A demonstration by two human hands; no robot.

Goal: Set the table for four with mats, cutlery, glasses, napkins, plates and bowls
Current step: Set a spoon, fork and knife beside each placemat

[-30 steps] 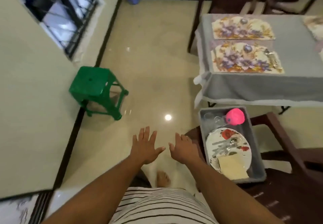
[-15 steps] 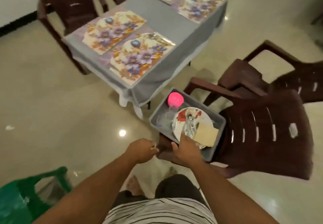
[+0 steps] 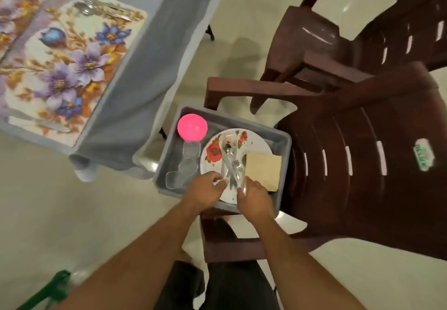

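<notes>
The cutlery (image 3: 231, 164) lay in a loose crossed pile on the flowered plate (image 3: 215, 152) inside the grey tub (image 3: 283, 140); handles pointed toward both hands, tines away. The right hand (image 3: 254, 197) pinched the handle ends; the left hand (image 3: 205, 189), fingers curled, touched them alongside; its grip could not be confirmed.

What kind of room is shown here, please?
Probably a home dining room: a table under a grey cloth with floral mats, brown plastic chairs, and a grey tub of plates, cutlery and glasses.
</notes>
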